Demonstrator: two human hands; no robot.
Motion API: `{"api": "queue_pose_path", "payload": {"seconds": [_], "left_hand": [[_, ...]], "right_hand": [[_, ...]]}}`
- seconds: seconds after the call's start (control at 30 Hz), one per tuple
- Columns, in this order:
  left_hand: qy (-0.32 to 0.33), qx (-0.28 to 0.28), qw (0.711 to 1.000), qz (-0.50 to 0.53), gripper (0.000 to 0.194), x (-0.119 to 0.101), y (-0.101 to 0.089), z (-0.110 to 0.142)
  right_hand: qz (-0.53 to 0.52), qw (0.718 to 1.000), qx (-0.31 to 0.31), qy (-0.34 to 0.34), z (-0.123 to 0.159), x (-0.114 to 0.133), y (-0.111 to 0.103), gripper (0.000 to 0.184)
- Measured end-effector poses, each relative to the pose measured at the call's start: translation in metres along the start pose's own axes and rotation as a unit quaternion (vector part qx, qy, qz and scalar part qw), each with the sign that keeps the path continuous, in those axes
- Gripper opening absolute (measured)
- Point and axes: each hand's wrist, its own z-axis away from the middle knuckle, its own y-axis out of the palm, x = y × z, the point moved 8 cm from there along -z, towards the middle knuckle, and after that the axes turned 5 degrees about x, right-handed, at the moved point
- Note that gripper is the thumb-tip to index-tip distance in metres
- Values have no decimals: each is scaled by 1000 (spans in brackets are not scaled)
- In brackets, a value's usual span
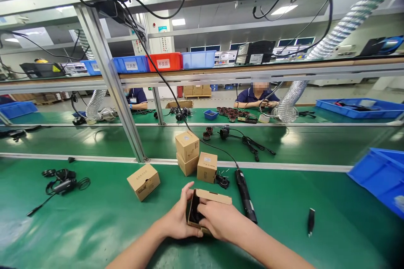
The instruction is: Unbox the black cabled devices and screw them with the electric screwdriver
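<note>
At the lower center of the frame, a person's left hand (178,219) grips an open cardboard box (214,196) above a green desk (120,231), fingers spread around its left side. The right hand (221,218) dips curled fingers into the box beside a dark item (195,214); whether they have hold of it cannot be told. A small black tool (311,220) lies at lower right, and a black corded driver (245,195) just right of the hands. Beyond sit a closed carton (143,183), left of center, and three more boxes (207,168) at center, two stacked. Farther back, two people in dark blue shirts (244,97) sit beneath a shelf holding a red bin (166,62).
</note>
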Motion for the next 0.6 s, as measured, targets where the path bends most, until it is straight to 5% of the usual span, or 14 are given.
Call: {"api": "queue_pose_path", "payload": {"seconds": [0.17,0.3,0.4,0.6], "left_hand": [[10,-22,988,-153,120,-45,-28,8],[-122,36,964,-233,114,-50,-41,14],[-223,68,921,-314,117,-50,-55,21],[-334,72,867,-362,118,-53,-85,36]], "right_hand": [[-77,987,-111,-92,14,0,1,40],[-272,935,-208,-92,20,-34,18,36],[-357,908,-215,-49,24,-62,36,44],[-367,919,-141,4,36,-92,63,40]]}}
